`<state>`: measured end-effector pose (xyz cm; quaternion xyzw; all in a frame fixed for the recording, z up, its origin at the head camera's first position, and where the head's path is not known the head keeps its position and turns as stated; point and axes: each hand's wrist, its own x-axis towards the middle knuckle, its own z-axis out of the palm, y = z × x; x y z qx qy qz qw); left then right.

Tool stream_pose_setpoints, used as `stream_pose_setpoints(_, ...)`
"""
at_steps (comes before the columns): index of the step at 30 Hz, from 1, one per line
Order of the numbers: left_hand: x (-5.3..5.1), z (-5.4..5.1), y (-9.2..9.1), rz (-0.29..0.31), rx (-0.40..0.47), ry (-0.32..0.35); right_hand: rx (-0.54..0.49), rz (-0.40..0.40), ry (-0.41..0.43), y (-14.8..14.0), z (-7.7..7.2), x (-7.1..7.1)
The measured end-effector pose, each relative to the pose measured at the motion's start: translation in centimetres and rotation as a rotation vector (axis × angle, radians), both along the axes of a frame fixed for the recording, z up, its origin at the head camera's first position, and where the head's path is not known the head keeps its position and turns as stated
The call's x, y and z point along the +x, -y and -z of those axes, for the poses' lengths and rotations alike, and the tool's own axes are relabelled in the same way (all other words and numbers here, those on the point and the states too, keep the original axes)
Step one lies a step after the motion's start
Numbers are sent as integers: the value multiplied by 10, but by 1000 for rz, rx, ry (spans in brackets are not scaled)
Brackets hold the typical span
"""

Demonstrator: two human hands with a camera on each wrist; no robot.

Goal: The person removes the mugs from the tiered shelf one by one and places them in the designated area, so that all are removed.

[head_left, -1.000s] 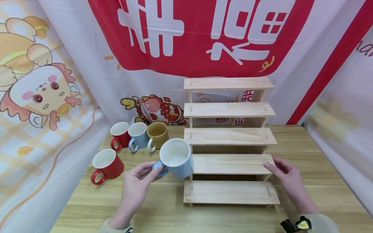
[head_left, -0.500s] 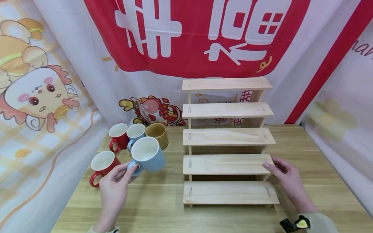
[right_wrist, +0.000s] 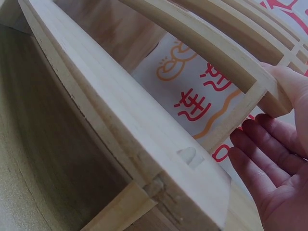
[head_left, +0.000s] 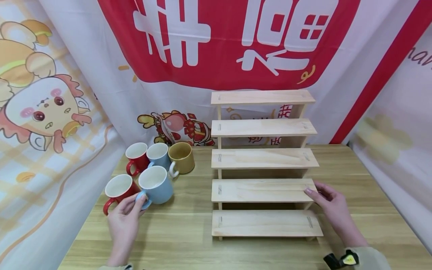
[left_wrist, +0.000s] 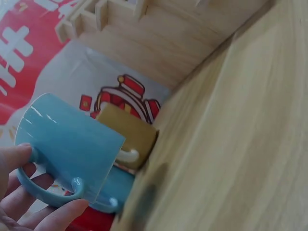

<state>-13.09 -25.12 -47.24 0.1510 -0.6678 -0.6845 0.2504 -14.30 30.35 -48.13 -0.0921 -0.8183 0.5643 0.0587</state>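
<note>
A light blue mug [head_left: 156, 186] hangs by its handle from my left hand [head_left: 125, 219], whose fingers and thumb pinch the handle. In the left wrist view its base seems slightly off the tabletop, with a shadow beside it. Close by stand a red mug [head_left: 120, 187], a second red mug [head_left: 137, 157], another light blue mug [head_left: 158, 154] and a mustard mug [head_left: 182, 157] with a white handle. A stepped wooden rack [head_left: 263, 190] stands to the right. My right hand [head_left: 332, 204] grips the right end of its second-lowest shelf, thumb on top and fingers below.
The wood-grain tabletop [head_left: 175, 240] runs under everything. Printed cloth [head_left: 168, 93] hangs behind the mugs and rack, with more cloth at the left and right sides. The rack's shelves rise in steps toward the back.
My left hand has carried the light blue mug left and away from the rack, then lowered it beside the nearer red mug. My right hand has stayed on the rack.
</note>
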Motion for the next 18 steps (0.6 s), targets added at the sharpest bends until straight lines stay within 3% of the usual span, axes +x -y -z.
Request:
stream_pose_setpoints(6, -3, 15, 13, -44, 19, 63, 7, -2, 16, 0, -1, 0)
stream_pose_setpoints(18, -6, 29, 20, -113, 36, 117, 10, -5, 21, -1, 1, -1)
